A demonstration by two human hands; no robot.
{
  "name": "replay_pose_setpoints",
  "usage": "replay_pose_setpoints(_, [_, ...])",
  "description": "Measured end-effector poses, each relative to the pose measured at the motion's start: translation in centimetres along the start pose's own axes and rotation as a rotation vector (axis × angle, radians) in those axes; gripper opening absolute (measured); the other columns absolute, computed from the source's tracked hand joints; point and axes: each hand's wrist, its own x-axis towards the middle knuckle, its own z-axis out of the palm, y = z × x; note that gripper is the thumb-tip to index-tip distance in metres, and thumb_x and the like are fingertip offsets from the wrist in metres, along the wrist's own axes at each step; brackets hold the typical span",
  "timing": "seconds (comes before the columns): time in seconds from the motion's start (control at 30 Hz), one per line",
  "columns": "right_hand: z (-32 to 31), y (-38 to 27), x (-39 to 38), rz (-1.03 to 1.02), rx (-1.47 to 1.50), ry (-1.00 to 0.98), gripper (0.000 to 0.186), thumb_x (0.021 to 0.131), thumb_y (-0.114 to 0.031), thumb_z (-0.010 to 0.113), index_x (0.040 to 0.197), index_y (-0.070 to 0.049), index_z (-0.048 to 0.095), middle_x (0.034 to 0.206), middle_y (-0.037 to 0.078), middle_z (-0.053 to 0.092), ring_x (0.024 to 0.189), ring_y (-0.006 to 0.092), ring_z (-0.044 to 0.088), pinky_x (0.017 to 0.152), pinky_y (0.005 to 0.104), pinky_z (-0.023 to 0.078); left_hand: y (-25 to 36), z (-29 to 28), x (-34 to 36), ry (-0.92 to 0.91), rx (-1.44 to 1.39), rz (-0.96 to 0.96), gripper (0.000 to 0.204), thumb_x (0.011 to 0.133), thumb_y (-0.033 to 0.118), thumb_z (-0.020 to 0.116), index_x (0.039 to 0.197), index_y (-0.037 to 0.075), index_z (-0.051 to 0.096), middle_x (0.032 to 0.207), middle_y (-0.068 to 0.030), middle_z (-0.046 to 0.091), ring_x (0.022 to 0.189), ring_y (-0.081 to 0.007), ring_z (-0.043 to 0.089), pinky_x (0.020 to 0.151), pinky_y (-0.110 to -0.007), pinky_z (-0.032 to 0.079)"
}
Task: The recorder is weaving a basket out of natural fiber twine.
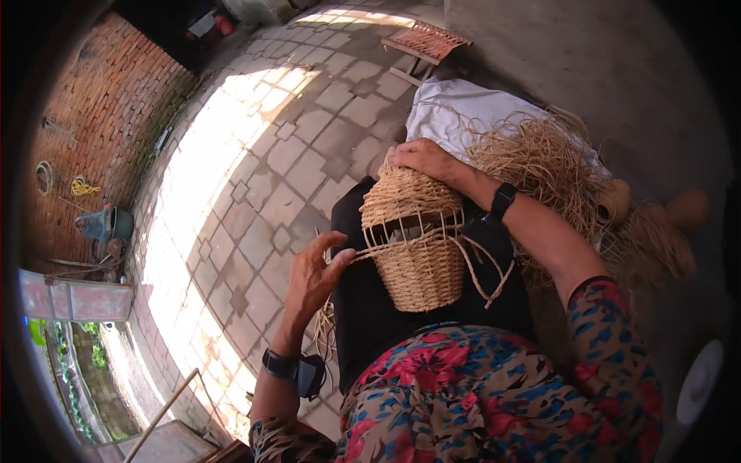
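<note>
Paved floor (pixel 285 181) runs L & ahead. White cloth (pixel 444 112) on the floor ahead-R, w/ a big tan cord pile (pixel 532 158) partly on it. Woven basket (pixel 421 274) sits on person's lap, on blk cloth (pixel 351 309); bare stakes show b/w the two woven parts. R hand (pixel 428 160) curled tight on basket's far end. L hand (pixel 311 270) pinches cord strand (pixel 367 253), thumb vs. index, just L of basket.

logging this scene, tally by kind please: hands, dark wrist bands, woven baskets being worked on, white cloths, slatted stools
Hands: 2 (left hand, right hand)
Dark wrist bands: 2 (left wrist band, right wrist band)
Woven basket: 1
White cloth: 1
Slatted stool: 1
Total: 7
</note>
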Motion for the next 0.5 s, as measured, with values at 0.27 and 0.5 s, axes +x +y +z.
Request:
replay_pose_setpoints(0.27, [0.7,-0.7,0.3,-0.009,0.002,0.029,0.032,0.082,-0.03,0.061,0.089,0.0,0.068,0.083,0.013,0.068,0.08,0.0203,0.063,0.075,0.0313,0.048,-10.2,-10.8,-1.1,0.076,0.176,-0.042,0.033,0.088,0.03,0.064,0.08,-0.002,0.067,0.068,-0.0077,0.062,0.062,-0.0155,0.055,0.059,-0.03,0.042])
replay_pose_setpoints(0.5, [0.9,-2.5,0.0,-0.088,-0.231,-0.026,0.031,0.085,-0.034,0.058,0.094,-0.006,0.07,0.096,0.014,0.069,0.092,0.0315,0.064,0.08,0.0362,0.049,-8.3,-9.2,1.4,0.181,0.553,0.273,0.024,0.081,0.017,0.072,0.103,0.007,0.07,0.1,-0.015,0.066,0.07,-0.0225,0.065,0.065,-0.034,0.051])
